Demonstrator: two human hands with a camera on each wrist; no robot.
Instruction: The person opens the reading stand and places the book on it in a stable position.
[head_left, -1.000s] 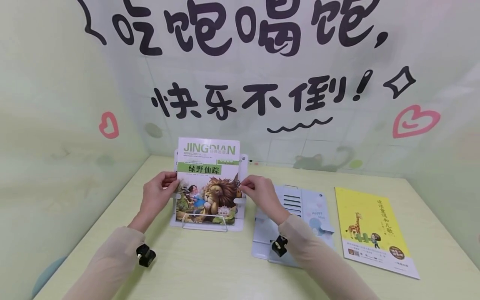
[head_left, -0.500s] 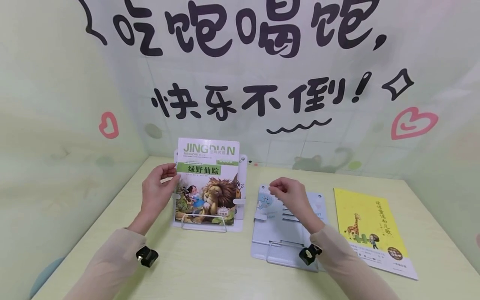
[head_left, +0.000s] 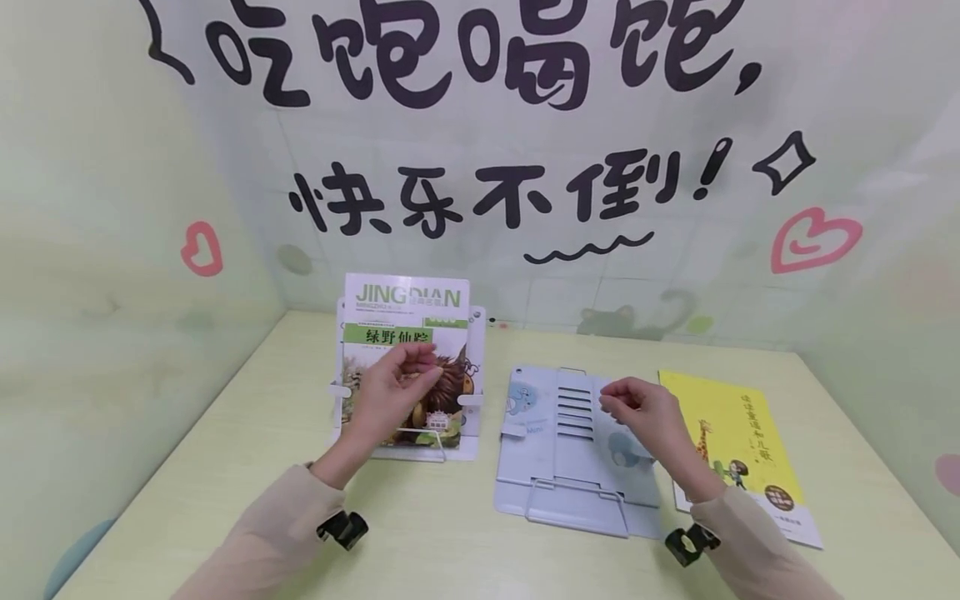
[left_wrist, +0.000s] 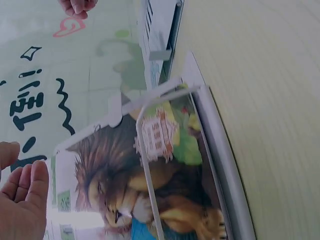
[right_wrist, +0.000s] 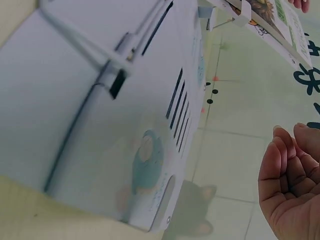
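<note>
A lion-covered book [head_left: 405, 292] stands tilted back on a white book stand [head_left: 472, 350], side clips at its edges and a wire bar across its lower front. My left hand [head_left: 386, 396] hovers before the cover, holding nothing, its fingers loosely bent. In the left wrist view the same hand [left_wrist: 25, 205] is apart from the book. Over the right side of a light blue book stand [head_left: 540, 458] is my right hand [head_left: 652, 421], with nothing in its grasp. The right wrist view shows that hand [right_wrist: 295, 180] with relaxed, bent fingers beside the slotted blue stand [right_wrist: 100, 150].
A yellow book [head_left: 720, 408] lies on the table [head_left: 262, 433] at the right, partly covered by my right forearm. Behind the table rises a printed wall hanging [head_left: 525, 300] with large black lettering.
My left hand has left the lion book's left edge and moved right, in front of the cover. My right hand has let go of the right side and travelled right over the blue stand.
</note>
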